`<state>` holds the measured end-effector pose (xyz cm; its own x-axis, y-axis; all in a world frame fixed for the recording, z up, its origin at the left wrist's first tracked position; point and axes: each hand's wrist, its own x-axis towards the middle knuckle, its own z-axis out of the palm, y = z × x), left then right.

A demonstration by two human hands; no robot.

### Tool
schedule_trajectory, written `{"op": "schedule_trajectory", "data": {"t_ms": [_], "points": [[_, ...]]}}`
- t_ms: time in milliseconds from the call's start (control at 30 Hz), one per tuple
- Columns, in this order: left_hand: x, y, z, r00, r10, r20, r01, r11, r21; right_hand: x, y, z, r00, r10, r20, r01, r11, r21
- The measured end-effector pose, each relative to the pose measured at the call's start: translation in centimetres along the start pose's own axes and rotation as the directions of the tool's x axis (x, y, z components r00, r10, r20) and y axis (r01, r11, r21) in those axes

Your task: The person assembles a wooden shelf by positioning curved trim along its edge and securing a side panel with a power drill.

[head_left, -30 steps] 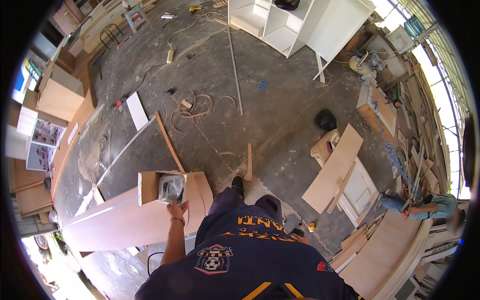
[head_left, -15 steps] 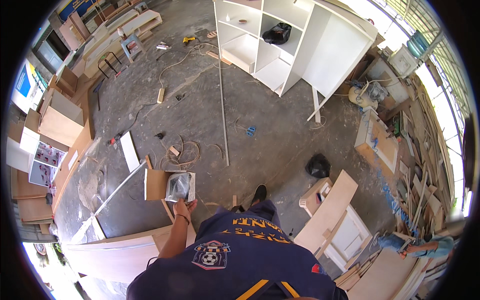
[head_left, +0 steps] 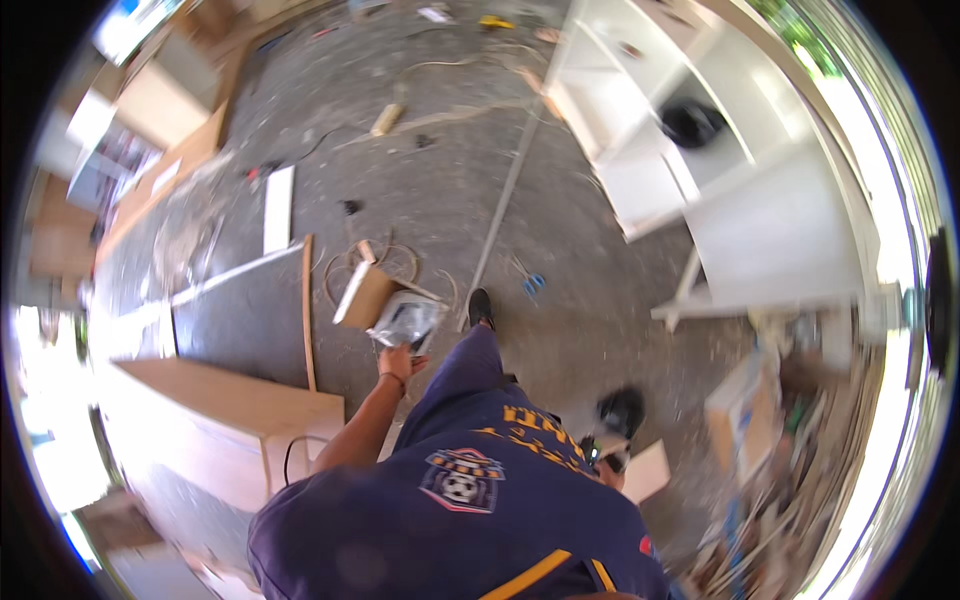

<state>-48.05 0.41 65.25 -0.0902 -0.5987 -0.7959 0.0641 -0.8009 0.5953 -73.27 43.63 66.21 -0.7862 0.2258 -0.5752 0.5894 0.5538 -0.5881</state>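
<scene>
My left hand [head_left: 398, 362] is closed on the near edge of an open cardboard box [head_left: 365, 296], its flap standing up. Inside the box lies something dark in a clear plastic bag [head_left: 408, 318]; I cannot make out its kind. My right hand [head_left: 610, 468] shows partly beside my right hip, blurred, with a small dark thing next to its fingers. Whether it grips that thing is unclear.
A white shelf cabinet [head_left: 640, 195] stands at the far right, a black bag inside. Blue-handled scissors [head_left: 534, 285], coiled cord [head_left: 400, 262] and a long thin strip [head_left: 508, 200] lie on the floor. A wooden cabinet [head_left: 200, 415] is at left, scrap wood [head_left: 770, 540] at right.
My view has swung to the right and a foot has stepped forward. The box has tilted, still in my left hand. My right hand has come into sight at my side.
</scene>
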Motion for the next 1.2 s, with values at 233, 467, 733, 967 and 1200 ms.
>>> {"op": "schedule_trajectory", "data": {"t_ms": [233, 467, 733, 967, 1200], "points": [[4.3, 3.2, 9.0, 0.995, 0.020, -0.101, 0.003, 0.975, 0.222, 4.8, -13.4, 7.1, 0.891, -0.232, 0.390, 0.389, 0.833, -0.394], [7.6, 4.3, 16.5, 0.977, -0.052, -0.205, 0.119, 0.937, 0.328, 4.1, -29.1, 16.4, 0.734, -0.272, 0.622, 0.649, 0.552, -0.524], [15.6, -5.2, 21.1, 0.964, 0.048, -0.261, 0.137, 0.752, 0.645, 18.8, -31.8, 27.2, 0.471, -0.346, 0.811, 0.828, 0.492, -0.271], [26.6, -16.5, 26.0, 0.986, 0.000, 0.168, -0.168, 0.021, 0.986, 33.3, -27.9, 40.3, 0.526, -0.198, 0.827, 0.808, 0.421, -0.412], [42.7, -24.9, 36.2, 0.921, -0.130, -0.368, 0.315, 0.804, 0.505, 47.8, -23.2, 49.4, 0.408, -0.480, 0.776, 0.912, 0.252, -0.324]]}}
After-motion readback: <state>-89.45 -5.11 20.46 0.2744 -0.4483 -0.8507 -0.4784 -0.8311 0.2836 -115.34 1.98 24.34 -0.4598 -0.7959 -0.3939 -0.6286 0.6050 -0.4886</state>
